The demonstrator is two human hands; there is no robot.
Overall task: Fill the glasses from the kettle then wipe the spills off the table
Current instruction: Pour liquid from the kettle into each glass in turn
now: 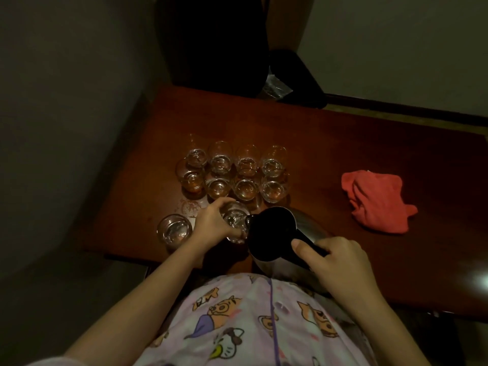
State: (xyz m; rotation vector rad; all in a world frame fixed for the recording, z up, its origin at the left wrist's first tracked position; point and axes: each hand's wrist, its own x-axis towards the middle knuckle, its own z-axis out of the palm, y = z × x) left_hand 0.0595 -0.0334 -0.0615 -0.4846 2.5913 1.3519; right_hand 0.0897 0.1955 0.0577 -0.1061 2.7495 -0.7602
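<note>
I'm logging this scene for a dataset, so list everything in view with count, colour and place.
grouped glasses: eight, clear, two rows of four, table centre-left
held glass: one, clear, at the kettle's spout
lone glass: one, clear, near left table edge
kettle: one, black and steel, tilted toward held glass
cloth: one, red, crumpled, table right
spill: one wet patch beside the lone glass
table: one, dark red-brown
left hand: around held glass
right hand: on kettle handle

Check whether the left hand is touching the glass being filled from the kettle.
Touching. The head view shows the left hand wrapped around the glass, its fingers against the wall, while the kettle tips its spout over the rim.
</note>
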